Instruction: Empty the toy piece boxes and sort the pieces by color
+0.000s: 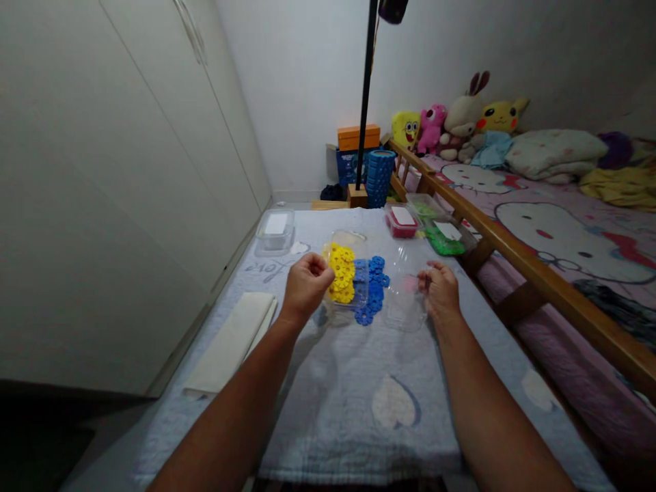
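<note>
My left hand (306,283) is closed on the edge of a clear plastic box (346,301) tipped up and filled with yellow flower-shaped discs (342,273). Blue discs of the same shape (373,290) lie in a heap on the pale blue cloth (353,369) just right of that box. My right hand (439,290) is closed on a clear plastic lid or tray (404,304) that rests on the cloth; something pink shows through it near my fingers.
A clear lidded box (275,231) stands at the back left, a red-filled box (401,222) and a green-filled box (445,238) at the back right. A folded white cloth (233,342) lies left. A wooden bed rail (517,260) runs along the right; a black pole (365,96) stands behind.
</note>
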Demonstrator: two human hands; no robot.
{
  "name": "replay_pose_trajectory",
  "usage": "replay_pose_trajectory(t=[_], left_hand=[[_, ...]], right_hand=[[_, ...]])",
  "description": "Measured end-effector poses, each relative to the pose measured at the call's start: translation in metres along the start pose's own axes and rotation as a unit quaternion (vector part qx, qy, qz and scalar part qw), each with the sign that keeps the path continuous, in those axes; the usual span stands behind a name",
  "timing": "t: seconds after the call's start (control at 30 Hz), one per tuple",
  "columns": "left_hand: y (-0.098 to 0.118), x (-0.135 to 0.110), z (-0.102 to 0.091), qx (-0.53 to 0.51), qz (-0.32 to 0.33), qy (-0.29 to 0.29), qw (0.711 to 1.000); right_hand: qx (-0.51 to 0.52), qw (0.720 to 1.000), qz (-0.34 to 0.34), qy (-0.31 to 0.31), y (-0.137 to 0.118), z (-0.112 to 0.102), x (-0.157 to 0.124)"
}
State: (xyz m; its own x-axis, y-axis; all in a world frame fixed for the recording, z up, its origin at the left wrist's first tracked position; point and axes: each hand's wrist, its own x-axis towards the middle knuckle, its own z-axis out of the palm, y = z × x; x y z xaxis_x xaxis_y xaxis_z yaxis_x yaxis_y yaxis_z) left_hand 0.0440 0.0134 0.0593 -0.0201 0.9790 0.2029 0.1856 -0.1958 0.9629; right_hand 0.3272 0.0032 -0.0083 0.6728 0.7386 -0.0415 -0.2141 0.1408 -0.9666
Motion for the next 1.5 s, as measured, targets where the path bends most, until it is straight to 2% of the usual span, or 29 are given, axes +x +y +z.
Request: replay_pose_trajectory(t=[0.07,0.17,0.27,0.37,0.6,0.7,0.8,0.87,0.93,1.03,1.13,1.2,1.23,1.3,1.37,1.43,1.5], left_hand=[[-0.004,0.01,-0.01,0.112,0.032,0.02,0.993],[-0.011,0.02,-0.015,0.265,0.06,0.035,0.962],[-0.013,0.025,-0.01,0.365,0.092,0.031,0.926],[-0.008,0.024,0.004,0.44,0.141,0.003,0.887],[-0.001,0.017,0.043,0.53,0.286,-0.1,0.792],[-0.005,0.021,0.048,0.534,0.346,-0.128,0.761],[-0.008,0.026,0.042,0.53,0.382,-0.123,0.747],[-0.008,0.027,0.035,0.521,0.389,-0.1,0.753],[-0.007,0.027,0.027,0.499,0.382,-0.063,0.775],[-0.004,0.022,0.015,0.415,0.34,0.018,0.844],[0.0,0.013,0.005,0.251,0.25,0.091,0.931],[0.001,0.007,0.002,0.119,0.167,0.103,0.973],[0.0,0.004,0.001,0.054,0.124,0.098,0.986],[-0.003,-0.004,0.003,-0.065,0.04,0.077,0.994],[-0.007,-0.013,0.007,-0.156,-0.036,0.054,0.986],[-0.011,-0.022,0.014,-0.206,-0.095,0.031,0.973],[-0.014,-0.03,0.021,-0.224,-0.127,0.011,0.966]], right_hand=[[-0.029,1.0,-0.004,-0.006,0.006,0.002,-0.001],[-0.086,0.996,-0.012,-0.009,0.012,0.003,-0.002],[-0.121,0.992,-0.024,-0.015,0.017,0.002,-0.004],[-0.126,0.991,-0.028,-0.027,0.02,0.001,-0.006],[-0.075,0.997,-0.013,-0.015,0.016,0.001,-0.006],[-0.047,0.999,0.0,-0.009,0.013,0.001,-0.007],[-0.032,0.999,0.004,-0.006,0.013,0.002,-0.006],[-0.03,1.0,0.002,-0.004,0.014,0.002,-0.005],[-0.027,1.0,0.003,-0.004,0.016,0.002,-0.004],[-0.013,1.0,0.014,-0.007,0.017,0.003,-0.003],[0.023,0.999,0.025,-0.022,0.013,0.006,-0.006],[0.053,0.997,0.037,-0.039,0.009,0.009,-0.01],[0.064,0.996,0.045,-0.049,0.006,0.011,-0.013],[0.076,0.992,0.067,-0.072,0.001,0.017,-0.019],[0.08,0.989,0.082,-0.096,-0.005,0.024,-0.027],[0.076,0.987,0.084,-0.116,-0.008,0.032,-0.035],[0.059,0.987,0.074,-0.128,-0.009,0.04,-0.042]])
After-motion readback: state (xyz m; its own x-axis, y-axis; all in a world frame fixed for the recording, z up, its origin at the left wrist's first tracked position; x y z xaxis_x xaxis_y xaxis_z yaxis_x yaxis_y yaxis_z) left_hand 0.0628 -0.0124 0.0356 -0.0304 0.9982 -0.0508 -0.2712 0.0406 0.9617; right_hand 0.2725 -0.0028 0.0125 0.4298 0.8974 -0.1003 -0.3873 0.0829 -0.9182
